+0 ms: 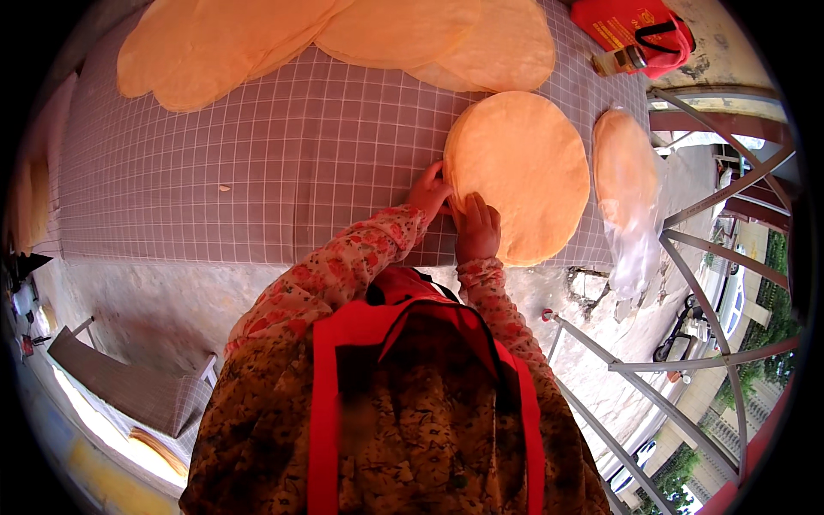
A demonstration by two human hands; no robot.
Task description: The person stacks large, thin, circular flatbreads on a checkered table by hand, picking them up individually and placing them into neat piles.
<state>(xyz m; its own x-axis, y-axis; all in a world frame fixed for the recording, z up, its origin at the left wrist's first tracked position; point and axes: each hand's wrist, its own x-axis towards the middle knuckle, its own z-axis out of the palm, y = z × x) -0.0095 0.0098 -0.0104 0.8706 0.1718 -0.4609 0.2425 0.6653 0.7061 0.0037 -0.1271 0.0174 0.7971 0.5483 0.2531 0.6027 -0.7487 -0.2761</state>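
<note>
A stack of thin round flatbreads (524, 172), pale orange, lies near the front edge of a table with a checked cloth. At the left rim of the stack is my left hand (429, 190), its fingers closed on the edge of the layers. My right hand (478, 230) is at the lower left rim, fingertips bent down on the top flatbread; its thumb is mostly hidden. Both hands are close together, and the stack rests flat on the cloth. To the right, a clear plastic bag (633, 257) holds more flatbreads (624, 163).
Large overlapping flatbreads (232, 51) spread along the table's far side. A red bag (639, 30) and a jar (620, 60) stand at the far right corner. Metal frame bars (678, 412) cross on the right. A low cloth-covered stand (129, 378) is at the left.
</note>
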